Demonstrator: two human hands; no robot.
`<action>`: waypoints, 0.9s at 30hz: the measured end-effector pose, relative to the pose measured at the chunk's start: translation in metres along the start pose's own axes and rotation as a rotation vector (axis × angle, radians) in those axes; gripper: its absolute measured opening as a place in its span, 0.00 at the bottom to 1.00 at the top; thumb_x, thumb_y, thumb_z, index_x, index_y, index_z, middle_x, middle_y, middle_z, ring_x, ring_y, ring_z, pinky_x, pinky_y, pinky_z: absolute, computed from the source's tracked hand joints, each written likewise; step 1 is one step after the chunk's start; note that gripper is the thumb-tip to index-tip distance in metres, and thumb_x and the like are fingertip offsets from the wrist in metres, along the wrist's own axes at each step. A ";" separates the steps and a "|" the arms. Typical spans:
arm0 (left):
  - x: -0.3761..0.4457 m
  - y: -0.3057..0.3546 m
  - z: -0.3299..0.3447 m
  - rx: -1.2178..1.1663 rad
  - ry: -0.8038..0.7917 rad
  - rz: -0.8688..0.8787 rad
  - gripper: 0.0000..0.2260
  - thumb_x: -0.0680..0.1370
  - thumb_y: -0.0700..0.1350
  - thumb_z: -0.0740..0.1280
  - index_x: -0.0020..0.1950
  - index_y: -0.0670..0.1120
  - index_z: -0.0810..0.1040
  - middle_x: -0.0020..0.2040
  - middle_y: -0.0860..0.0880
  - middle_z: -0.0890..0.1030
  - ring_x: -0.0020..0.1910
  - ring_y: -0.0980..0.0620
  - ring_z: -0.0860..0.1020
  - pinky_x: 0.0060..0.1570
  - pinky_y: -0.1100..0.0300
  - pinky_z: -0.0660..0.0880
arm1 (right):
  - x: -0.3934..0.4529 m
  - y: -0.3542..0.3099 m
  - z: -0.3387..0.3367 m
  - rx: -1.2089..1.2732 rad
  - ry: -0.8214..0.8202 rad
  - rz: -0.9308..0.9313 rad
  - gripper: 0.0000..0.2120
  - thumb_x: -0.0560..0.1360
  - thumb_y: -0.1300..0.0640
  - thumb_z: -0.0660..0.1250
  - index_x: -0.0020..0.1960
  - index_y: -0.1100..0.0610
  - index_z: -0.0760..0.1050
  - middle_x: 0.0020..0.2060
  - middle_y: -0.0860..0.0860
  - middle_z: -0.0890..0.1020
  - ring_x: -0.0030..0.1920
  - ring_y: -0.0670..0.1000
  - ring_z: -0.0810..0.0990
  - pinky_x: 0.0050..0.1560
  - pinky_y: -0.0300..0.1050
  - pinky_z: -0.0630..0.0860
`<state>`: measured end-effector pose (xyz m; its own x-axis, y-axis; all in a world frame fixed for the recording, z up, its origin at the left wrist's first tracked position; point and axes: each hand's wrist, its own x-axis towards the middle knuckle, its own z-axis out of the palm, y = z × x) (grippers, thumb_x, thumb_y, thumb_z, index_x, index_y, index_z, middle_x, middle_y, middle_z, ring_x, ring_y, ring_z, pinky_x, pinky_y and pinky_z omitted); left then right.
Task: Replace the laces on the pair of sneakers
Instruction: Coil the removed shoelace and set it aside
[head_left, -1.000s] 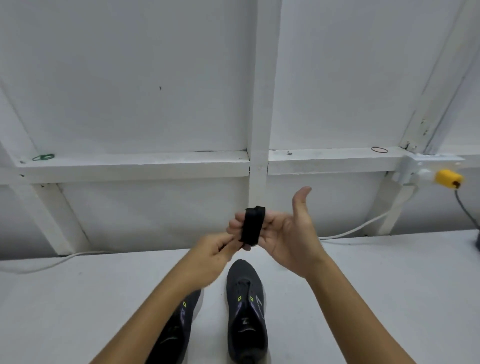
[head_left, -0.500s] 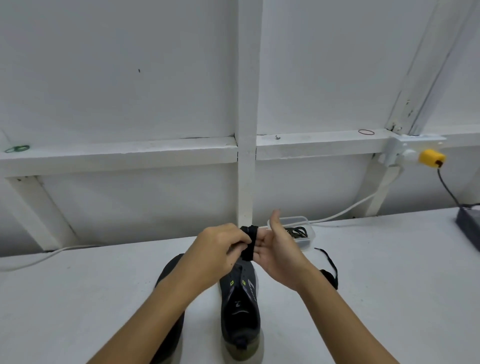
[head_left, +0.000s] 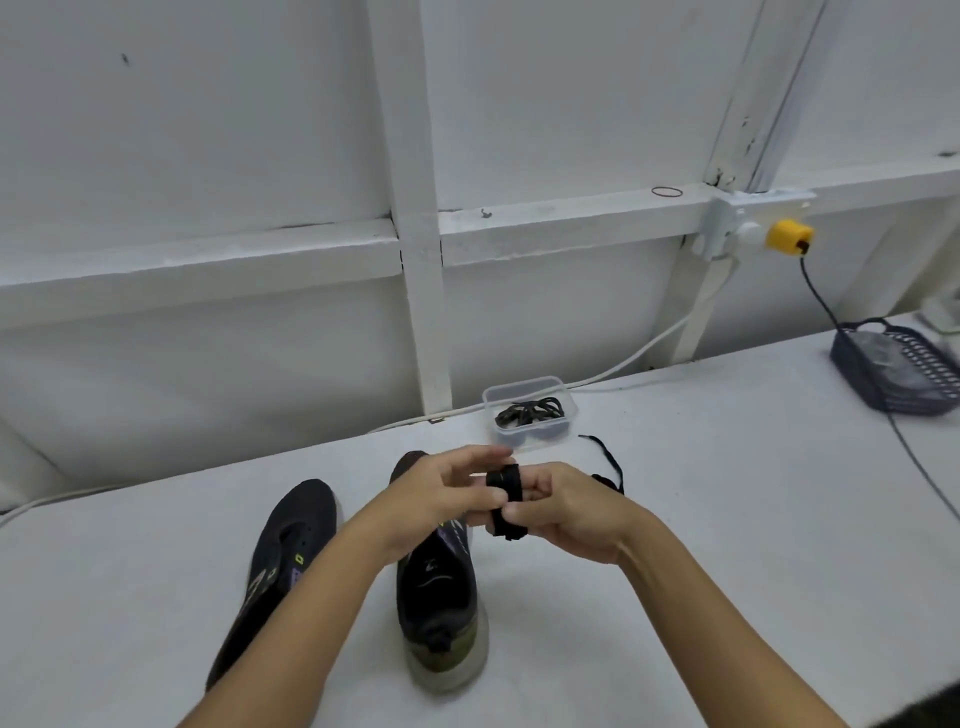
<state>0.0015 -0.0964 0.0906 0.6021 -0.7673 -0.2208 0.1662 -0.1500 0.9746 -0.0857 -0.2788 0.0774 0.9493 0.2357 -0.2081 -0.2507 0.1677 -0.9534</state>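
Holding flat black coiled lace bundle (head_left: 505, 501) at frame centre: my right hand (head_left: 569, 512) grips it, left hand (head_left: 447, 493) fingertips pinch its top. Two dark knit sneakers (head_left: 436, 582) below look unlaced; lacing not begun. Versus a second ago: hands lower, view dropped, clear plastic tub of laces (head_left: 530, 410) now visible.

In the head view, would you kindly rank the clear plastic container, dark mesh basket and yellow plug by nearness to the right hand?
From the right hand:
1. Clear plastic container, just beyond it.
2. Dark mesh basket, far right on the table.
3. Yellow plug, up on the wall rail.
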 end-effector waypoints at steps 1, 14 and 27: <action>0.004 -0.002 0.002 0.006 -0.041 -0.026 0.21 0.74 0.41 0.73 0.67 0.50 0.79 0.62 0.40 0.81 0.60 0.36 0.80 0.62 0.45 0.78 | -0.002 0.002 -0.004 -0.005 0.008 0.009 0.14 0.79 0.74 0.62 0.62 0.66 0.78 0.52 0.60 0.85 0.53 0.55 0.85 0.55 0.42 0.78; 0.036 -0.029 0.043 0.223 0.145 -0.084 0.09 0.80 0.39 0.69 0.59 0.43 0.82 0.51 0.48 0.86 0.51 0.51 0.84 0.50 0.62 0.81 | -0.007 0.024 -0.025 0.293 0.287 0.187 0.18 0.69 0.69 0.50 0.26 0.58 0.71 0.27 0.53 0.71 0.28 0.52 0.68 0.32 0.41 0.68; 0.049 -0.049 0.068 0.450 0.340 -0.043 0.05 0.83 0.45 0.62 0.56 0.50 0.76 0.49 0.53 0.82 0.44 0.58 0.79 0.40 0.69 0.72 | 0.023 0.043 -0.018 0.224 0.723 0.168 0.18 0.71 0.70 0.52 0.25 0.56 0.63 0.22 0.50 0.64 0.24 0.48 0.59 0.28 0.42 0.55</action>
<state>-0.0303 -0.1688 0.0348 0.8323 -0.5217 -0.1876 -0.1083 -0.4849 0.8678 -0.0715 -0.2836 0.0281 0.7638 -0.3951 -0.5104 -0.3618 0.3927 -0.8455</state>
